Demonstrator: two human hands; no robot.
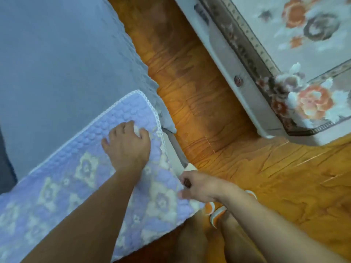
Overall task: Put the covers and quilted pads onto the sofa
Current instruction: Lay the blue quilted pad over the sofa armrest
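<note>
Nearest the camera, at the lower edge, two bare forearms reach out over a lilac quilted pad (62,188) with pale flower motifs and a white lace border. Below them stand the person's feet in orange-and-white slippers (215,210) on a wooden floor (199,103). The right hand (195,186) pinches the front edge of the pad where it hangs over the seat, fingers curled round the fabric. The left hand (127,141) lies on top of the pad near its far corner, fingers spread and slightly bent, pressing the cloth down. The pad lies on a grey cover (57,63) already spread over the sofa seat; a corner of that cover hangs just beyond the pad's lace edge.

The step in hand appears to be squaring and smoothing the pad. It is likely done best by anchoring with the left hand while the right draws the front edge taut, so that the lace border runs parallel to the seat front and no ridge forms beneath the palm.

Farther off stands a pale low tabletop (237,73) bearing a floral cloth (313,99).

The sofa's back and arms, and the pad's near end, are cut off. Motion blur softens the far objects, and the right fingertips are hidden behind the fabric.
</note>
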